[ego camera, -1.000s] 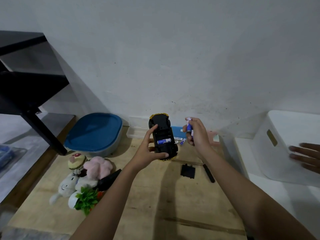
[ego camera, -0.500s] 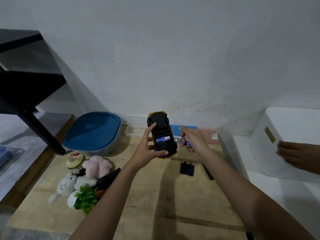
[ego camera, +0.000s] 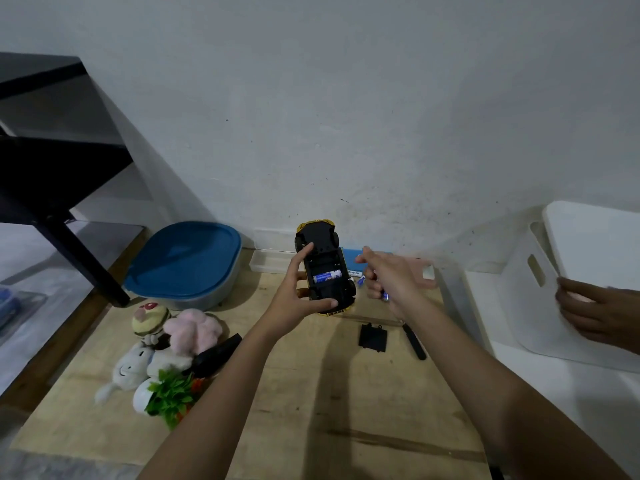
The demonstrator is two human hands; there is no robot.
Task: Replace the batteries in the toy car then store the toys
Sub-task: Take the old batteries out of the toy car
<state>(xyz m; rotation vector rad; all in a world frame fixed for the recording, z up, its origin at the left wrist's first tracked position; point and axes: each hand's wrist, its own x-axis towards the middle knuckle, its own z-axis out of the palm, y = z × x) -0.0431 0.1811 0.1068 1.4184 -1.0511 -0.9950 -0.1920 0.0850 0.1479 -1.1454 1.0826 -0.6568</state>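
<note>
Head view
Car (ego camera: 325, 268): held upside down above the desk (ego camera: 311, 393), dark underside up, nose towards the wall; yellow body shows only at the far and near ends.
Left grip (ego camera: 294, 299): closed around the near half of the car, thumb across the near edge, fingers up the left flank.
Bay: open in the car's underside, cover off; one blue cell (ego camera: 327, 276) is seated in it and lies crosswise to the car's long axis. The slot just beyond that cell looks empty.
Right grip (ego camera: 388, 278): just right of the car, level with the bay, fingers curled on a blue cell (ego camera: 385, 295) whose end pokes out below the hand; index finger stretched towards the car. The picture is blurred here, so how many cells it holds cannot be told.
Key relation: the empty slot lies to the left of the right hand and slightly farther off; the right hand is the free and nearer one. By my reading, the held cell has to be turned crosswise to the car, parallel to the seated one, before it goes in.
Spare cells (ego camera: 360, 280): on the desk between car and right hand.
Cover (ego camera: 372, 337): black plate, flat on the desk, near side of the car.
Screwdriver (ego camera: 414, 342): just right of the cover.
Soft toys (ego camera: 166, 344): heaped at the left of the desk, well apart from the car.
White bin (ego camera: 540, 289): right of the desk, another person's hand on it.
</note>
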